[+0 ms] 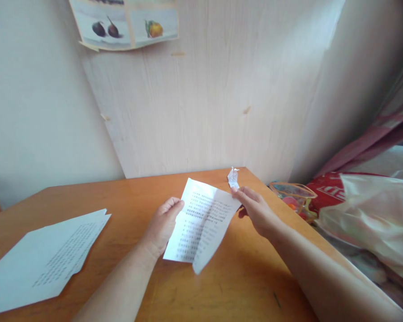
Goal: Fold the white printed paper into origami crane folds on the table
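Note:
A printed sheet of paper (201,223) is held up over the wooden table between my two hands. It has a crease running down its length, and its lower right part bends away. My left hand (164,221) pinches the left edge, thumb on the front and the other fingers curled behind. At the upper right corner, my right hand (253,208) grips the sheet between thumb and fingers. Just beyond that hand, a small folded paper figure (233,177) stands near the table's back right corner.
Several printed sheets (47,259) lie stacked on the left of the wooden table (137,192). A pale panel (204,112) stands behind, with fruit pictures (127,24) at its top. Plastic bags (372,214) and a mesh-like pouch (295,197) sit beyond the right edge.

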A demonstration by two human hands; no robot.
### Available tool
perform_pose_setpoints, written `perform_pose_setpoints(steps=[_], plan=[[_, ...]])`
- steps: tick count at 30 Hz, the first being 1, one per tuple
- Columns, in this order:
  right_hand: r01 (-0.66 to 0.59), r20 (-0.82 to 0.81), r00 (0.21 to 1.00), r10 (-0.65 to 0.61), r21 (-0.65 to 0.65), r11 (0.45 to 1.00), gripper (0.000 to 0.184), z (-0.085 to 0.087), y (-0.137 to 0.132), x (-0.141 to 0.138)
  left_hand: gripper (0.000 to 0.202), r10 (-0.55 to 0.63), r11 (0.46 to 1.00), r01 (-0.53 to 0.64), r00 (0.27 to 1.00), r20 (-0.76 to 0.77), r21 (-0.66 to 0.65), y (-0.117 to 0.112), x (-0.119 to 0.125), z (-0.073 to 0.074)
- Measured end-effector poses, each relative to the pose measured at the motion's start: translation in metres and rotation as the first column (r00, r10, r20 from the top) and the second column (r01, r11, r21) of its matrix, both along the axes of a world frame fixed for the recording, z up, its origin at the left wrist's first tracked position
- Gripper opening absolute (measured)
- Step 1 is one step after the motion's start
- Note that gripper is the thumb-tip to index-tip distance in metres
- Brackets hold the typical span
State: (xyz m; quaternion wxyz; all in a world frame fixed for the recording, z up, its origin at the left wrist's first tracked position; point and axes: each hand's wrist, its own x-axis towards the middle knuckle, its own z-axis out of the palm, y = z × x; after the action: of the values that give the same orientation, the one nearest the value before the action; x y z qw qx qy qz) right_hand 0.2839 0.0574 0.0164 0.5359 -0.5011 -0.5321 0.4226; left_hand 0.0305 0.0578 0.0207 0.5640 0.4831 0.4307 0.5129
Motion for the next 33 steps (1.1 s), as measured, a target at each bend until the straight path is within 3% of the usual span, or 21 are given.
perform_pose_setpoints(steps=[2,7,13,18,25,33], plan=[[-0.025,-0.003,1.000,0.025,-0.066,0.997,0.042,-0.003,0.003,0.003,0.033,0.027,1.000,-0.027,1.000,-0.010,0.006,0.002,-0.003,0.001],[-0.079,-0.174,0.983,0.052,-0.147,0.986,0.075,-0.007,0.005,0.003,0.032,0.070,0.997,-0.071,0.997,0.029,0.033,0.006,-0.008,0.003],[-0.299,-0.194,0.944,0.265,-0.173,0.938,0.038,-0.005,0.000,0.001,0.034,0.118,0.993,-0.119,0.988,0.104,0.006,0.005,-0.009,0.008],[-0.417,-0.214,0.899,0.382,-0.154,0.896,0.032,-0.008,-0.002,-0.001,0.034,0.092,0.996,-0.094,0.987,0.132,0.005,0.007,-0.012,0.009],[-0.422,-0.310,0.877,0.367,-0.135,0.896,0.028,-0.008,-0.001,0.002,0.039,-0.179,0.983,0.181,0.981,0.071,-0.026,0.003,-0.013,0.010],[-0.489,-0.461,0.805,0.374,-0.157,0.858,0.029,0.002,-0.003,0.003,0.037,-0.172,0.983,0.180,0.975,0.140,-0.043,0.004,-0.022,0.014]])
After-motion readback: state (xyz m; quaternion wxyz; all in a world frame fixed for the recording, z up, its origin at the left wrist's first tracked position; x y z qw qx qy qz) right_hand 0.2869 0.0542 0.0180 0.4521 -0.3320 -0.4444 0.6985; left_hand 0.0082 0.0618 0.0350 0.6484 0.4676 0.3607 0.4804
